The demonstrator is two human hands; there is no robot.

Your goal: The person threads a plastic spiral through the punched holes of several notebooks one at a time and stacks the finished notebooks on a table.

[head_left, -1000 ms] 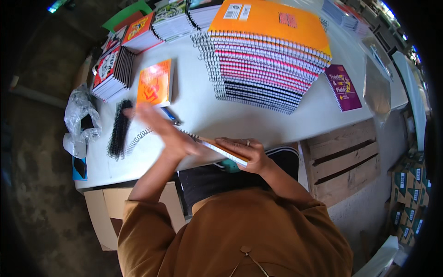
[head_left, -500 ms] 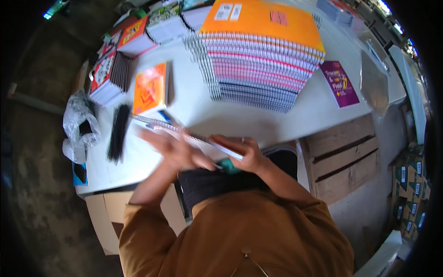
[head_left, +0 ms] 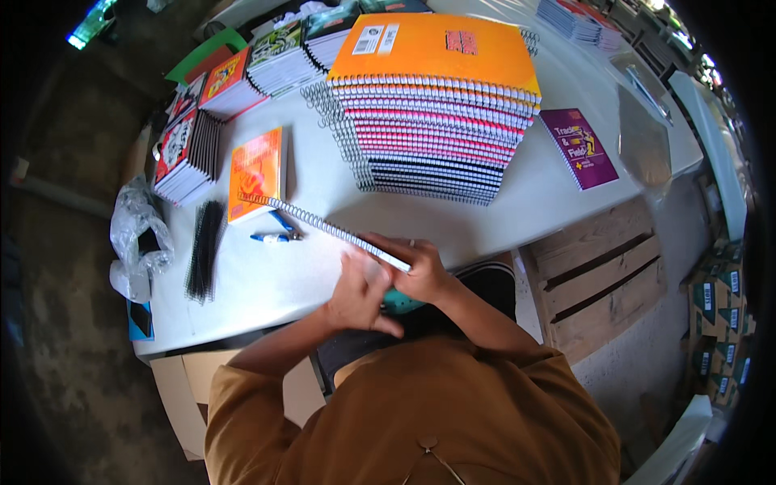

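A spiral-bound notebook point(head_left: 331, 232) is held nearly edge-on over the table's front edge, its wire coil running along the top. My right hand point(head_left: 420, 271) grips its near end. Against the near side of the notebook is my left hand point(head_left: 356, 293), thumb stretched out and fingers partly blurred by motion. Under the hands shows a green object point(head_left: 400, 302), its kind unclear. Past the notebook's far end lies an orange-covered book point(head_left: 255, 171). Beside it rests a small blue-and-white tool point(head_left: 276, 236) with spread arms, too small to name surely.
A tall stack of spiral notebooks point(head_left: 436, 121) with an orange top stands ahead. Black binding coils point(head_left: 205, 252) and a clear plastic bag point(head_left: 137, 230) lie left, below stacked books point(head_left: 190, 153). A purple notebook point(head_left: 579, 149) lies right. A wooden pallet point(head_left: 598, 267) is below the table's right side.
My left hand has come down and right, from sweeping along the notebook to its near end. The notebook has shifted slightly; the right hand still holds it. The view has moved a little.
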